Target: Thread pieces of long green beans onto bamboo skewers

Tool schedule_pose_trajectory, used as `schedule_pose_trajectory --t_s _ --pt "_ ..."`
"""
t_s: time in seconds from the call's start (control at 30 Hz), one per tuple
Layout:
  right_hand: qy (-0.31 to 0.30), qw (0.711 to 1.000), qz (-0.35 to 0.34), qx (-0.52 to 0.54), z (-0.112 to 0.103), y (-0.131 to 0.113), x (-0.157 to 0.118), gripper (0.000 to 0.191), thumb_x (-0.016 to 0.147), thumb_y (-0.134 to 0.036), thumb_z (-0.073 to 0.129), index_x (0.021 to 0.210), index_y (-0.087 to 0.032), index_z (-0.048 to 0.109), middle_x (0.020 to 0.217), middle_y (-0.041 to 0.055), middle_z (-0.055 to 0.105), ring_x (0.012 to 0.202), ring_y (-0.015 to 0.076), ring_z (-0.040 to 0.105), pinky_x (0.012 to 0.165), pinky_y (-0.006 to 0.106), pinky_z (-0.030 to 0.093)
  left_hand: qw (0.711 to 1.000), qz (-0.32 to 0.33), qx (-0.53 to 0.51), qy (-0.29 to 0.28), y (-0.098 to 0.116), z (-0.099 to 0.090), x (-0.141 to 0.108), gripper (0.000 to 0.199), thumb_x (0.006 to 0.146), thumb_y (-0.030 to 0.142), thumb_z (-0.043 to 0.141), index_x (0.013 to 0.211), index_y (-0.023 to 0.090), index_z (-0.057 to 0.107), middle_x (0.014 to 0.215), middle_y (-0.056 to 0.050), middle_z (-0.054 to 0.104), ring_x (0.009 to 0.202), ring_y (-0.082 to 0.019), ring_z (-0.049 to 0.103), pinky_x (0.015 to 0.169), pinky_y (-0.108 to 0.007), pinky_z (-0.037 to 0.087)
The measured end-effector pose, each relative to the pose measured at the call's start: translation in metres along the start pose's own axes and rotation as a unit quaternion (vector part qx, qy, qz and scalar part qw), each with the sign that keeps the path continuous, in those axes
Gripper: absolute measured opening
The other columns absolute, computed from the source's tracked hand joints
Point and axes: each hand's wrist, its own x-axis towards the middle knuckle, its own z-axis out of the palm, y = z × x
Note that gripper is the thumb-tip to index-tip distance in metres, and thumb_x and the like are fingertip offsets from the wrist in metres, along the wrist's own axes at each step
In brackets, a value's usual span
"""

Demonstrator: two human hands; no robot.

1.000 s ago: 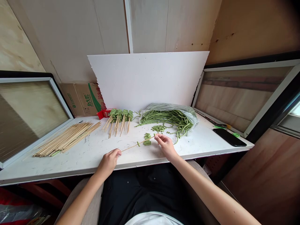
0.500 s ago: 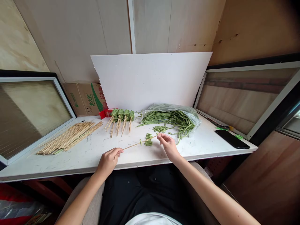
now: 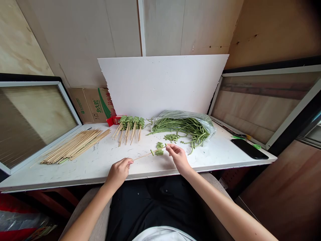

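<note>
"Where's the stick (image 3: 142,156)?"
"Over the near middle of the worktop (image 3: 205,159), one bean piece (image 3: 151,152) threaded. The left hand's (image 3: 119,170) grip pinches its left end; the right hand (image 3: 177,155) seemingly pinches a second piece (image 3: 166,145) at its right tip."
"Best way?"
"Left steady, right pressing squarely."

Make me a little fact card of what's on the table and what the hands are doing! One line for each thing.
Left hand: holds one end of a thin skewer
Right hand: pinches a green piece at the skewer's other end
On the skewer: a short bean piece, partway along
Behind the skewer: cut pieces on the white table
Left side: a pile of loose skewers
Back, left of middle: filled skewers
Back, right of middle: long green beans in a clear bag
Right side: a black phone, lying flat
</note>
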Motion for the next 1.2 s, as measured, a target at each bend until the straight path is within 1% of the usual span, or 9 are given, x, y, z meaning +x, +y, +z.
schedule_pose_trajectory --t_s 0.17,0.33,0.47,0.63,0.8,0.93,1.07,1.13,1.2 --pt "-0.005 1.0 0.015 0.015 0.004 0.009 -0.006 0.042 0.081 -0.063 0.079 0.075 -0.022 0.07 0.099 0.0069 0.075 0.102 0.0278 0.065 0.086 0.034 0.048 1.0 -0.012 -0.019 0.006 0.004 0.0 -0.001 0.029 0.093 0.006 0.042 0.096 0.021 0.067 0.084 -0.004 0.075 0.075 -0.017 0.073 0.071 -0.026 0.056" --pt "-0.018 1.0 0.009 0.0 0.006 0.008 -0.007 0.042 0.081 -0.064 0.078 0.084 -0.022 0.075 0.108 0.0087 0.075 0.11 0.0297 0.064 0.092 0.036 0.049 0.999 -0.021 -0.013 -0.041 0.008 0.002 -0.001 0.028 0.088 0.004 0.042 0.089 0.022 0.064 0.08 -0.002 0.073 0.069 -0.015 0.071 0.064 -0.024 0.053" --pt "-0.026 1.0 0.007 0.0 0.007 0.005 -0.007 0.04 0.08 -0.063 0.08 0.085 -0.023 0.076 0.11 0.0093 0.075 0.11 0.0301 0.065 0.088 0.036 0.05 0.998 -0.025 -0.035 -0.039 0.013 0.007 -0.002 0.028 0.09 0.004 0.041 0.09 0.022 0.062 0.079 -0.002 0.073 0.071 -0.016 0.071 0.065 -0.024 0.053" --pt "-0.028 0.999 0.024 -0.007 0.012 0.012 -0.009 0.04 0.079 -0.062 0.081 0.08 -0.022 0.076 0.108 0.0099 0.076 0.105 0.0301 0.066 0.082 0.035 0.05 0.997 -0.033 -0.057 -0.038 0.02 0.014 -0.005 0.028 0.095 0.006 0.04 0.093 0.022 0.063 0.08 -0.003 0.072 0.077 -0.017 0.073 0.069 -0.025 0.054" --pt "-0.039 0.999 0.032 0.007 0.016 0.016 -0.01 0.039 0.076 -0.059 0.084 0.077 -0.022 0.075 0.105 0.0094 0.077 0.1 0.0287 0.068 0.077 0.033 0.049 0.997 -0.033 -0.06 -0.034 0.025 0.019 -0.006 0.025 0.097 0.008 0.042 0.094 0.021 0.062 0.083 -0.004 0.073 0.075 -0.017 0.072 0.068 -0.025 0.053" --pt "-0.047 0.998 0.034 -0.004 0.022 0.015 -0.013 0.041 0.074 -0.06 0.086 0.077 -0.021 0.075 0.104 0.0101 0.078 0.095 0.0279 0.069 0.073 0.033 0.049 0.997 -0.022 -0.066 -0.031 0.033 0.021 -0.002 0.024 0.101 0.012 0.042 0.093 0.021 0.062 0.079 -0.003 0.07 0.07 -0.015 0.068 0.067 -0.024 0.051" --pt "-0.054 0.998 0.044 -0.002 0.027 0.011 -0.016 0.042 0.074 -0.06 0.086 0.081 -0.02 0.077 0.106 0.0103 0.078 0.098 0.0281 0.069 0.078 0.033 0.05 0.997 -0.034 -0.066 -0.023 0.037 0.021 0.0 0.025 0.104 0.016 0.042 0.09 0.02 0.063 0.071 0.0 0.062 0.062 -0.013 0.061 0.064 -0.023 0.049" --pt "-0.069 0.997 0.043 -0.007 0.025 0.007 -0.015 0.041 0.075 -0.059 0.085 0.085 -0.02 0.078 0.113 0.0112 0.078 0.106 0.0294 0.069 0.082 0.034 0.051 0.997 -0.043 -0.069 -0.019 0.034 0.021 0.001 0.025 0.103 0.015 0.043 0.09 0.02 0.063 0.071 0.0 0.062 0.063 -0.013 0.061 0.065 -0.023 0.049" --pt "-0.078 0.996 0.039 -0.019 0.02 0.004 -0.011 0.043 0.077 -0.059 0.084 0.095 -0.02 0.08 0.12 0.0118 0.076 0.112 0.0304 0.067 0.085 0.034 0.052 0.996 -0.055 -0.07 -0.016 0.028 0.019 0.001 0.024 0.101 0.014 0.044 0.092 0.02 0.064 0.073 -0.001 0.065 0.066 -0.014 0.063 0.067 -0.024 0.05"
